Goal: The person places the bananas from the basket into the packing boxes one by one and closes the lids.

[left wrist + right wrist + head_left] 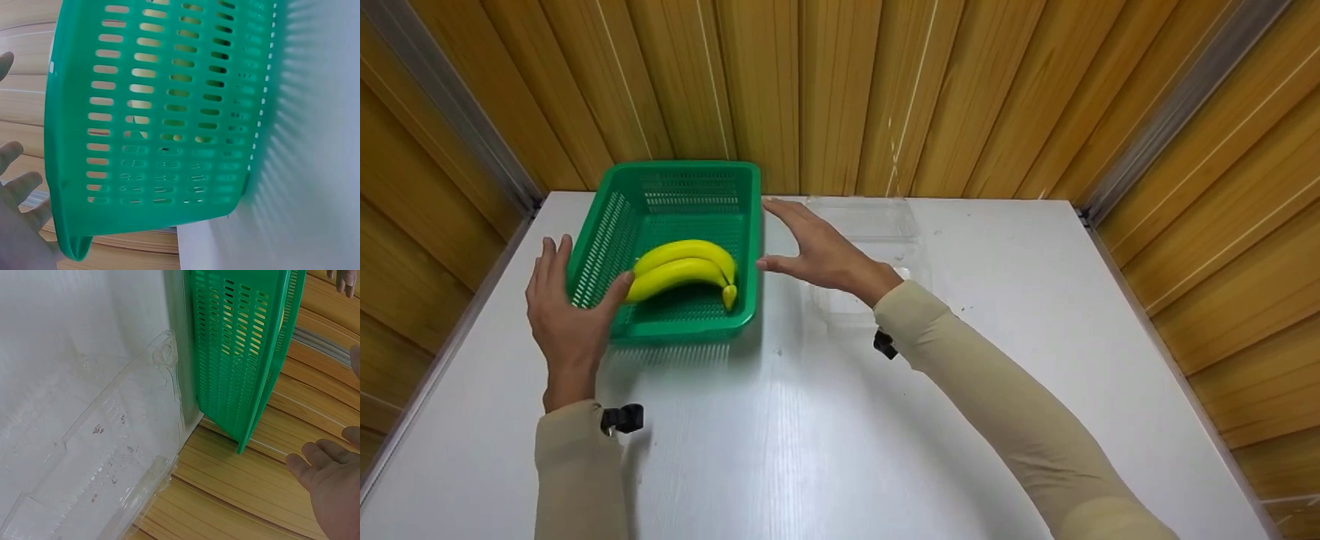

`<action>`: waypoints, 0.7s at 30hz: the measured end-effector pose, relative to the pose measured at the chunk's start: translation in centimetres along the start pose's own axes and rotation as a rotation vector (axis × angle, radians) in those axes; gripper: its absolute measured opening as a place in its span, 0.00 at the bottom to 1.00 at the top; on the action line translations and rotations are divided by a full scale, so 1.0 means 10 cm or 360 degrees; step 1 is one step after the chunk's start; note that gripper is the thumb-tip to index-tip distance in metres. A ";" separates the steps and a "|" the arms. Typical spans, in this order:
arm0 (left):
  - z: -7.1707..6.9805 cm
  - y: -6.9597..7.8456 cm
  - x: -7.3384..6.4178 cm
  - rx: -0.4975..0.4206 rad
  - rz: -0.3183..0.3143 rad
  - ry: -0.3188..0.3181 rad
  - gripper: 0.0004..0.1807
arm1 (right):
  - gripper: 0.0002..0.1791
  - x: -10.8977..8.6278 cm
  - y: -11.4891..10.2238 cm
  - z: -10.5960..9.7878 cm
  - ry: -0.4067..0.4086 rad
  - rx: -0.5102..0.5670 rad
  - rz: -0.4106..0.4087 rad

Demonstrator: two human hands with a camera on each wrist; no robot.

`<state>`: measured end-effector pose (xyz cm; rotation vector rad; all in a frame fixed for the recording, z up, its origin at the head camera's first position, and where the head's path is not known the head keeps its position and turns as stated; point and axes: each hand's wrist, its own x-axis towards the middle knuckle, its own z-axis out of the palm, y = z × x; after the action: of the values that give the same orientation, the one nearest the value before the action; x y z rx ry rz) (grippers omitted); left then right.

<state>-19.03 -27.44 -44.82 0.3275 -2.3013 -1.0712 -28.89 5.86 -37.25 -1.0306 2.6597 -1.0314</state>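
Note:
A green plastic basket (682, 328) with slotted walls stands at the back left of the white table. Inside it lie yellow bananas (690, 268), joined at the stem end, which points to the right. At the basket's left side is my left hand (566, 319), fingers extended and spread, its thumb overlapping the banana tips in the head view. My right hand (829, 251) reaches to the opposite side, with thumb and fingertips right at the right rim. Through the slots in the left wrist view, yellow patches of the bananas (143, 73) show.
A clear plastic container (107, 455) lies beside the basket, partly behind my right hand and forearm in the head view. Wood-patterned panels (840, 97) wall the table (780, 450) at the back and both sides, with metal posts at the corners.

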 end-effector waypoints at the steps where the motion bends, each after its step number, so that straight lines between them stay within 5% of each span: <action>1: 0.00 -0.01 -0.01 -0.0013 -0.0007 0.0009 0.47 | 0.50 0.00 0.00 0.01 0.0008 0.0001 -0.0009; 21: 0.04 -0.32 -0.18 -0.0312 -0.0073 0.0138 0.41 | 0.50 0.03 0.03 0.09 0.0036 0.0054 -0.0029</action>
<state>-17.89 -28.45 -48.18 0.3428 -2.1020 -1.2689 -29.04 5.34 -38.11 -1.0446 2.6454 -1.0943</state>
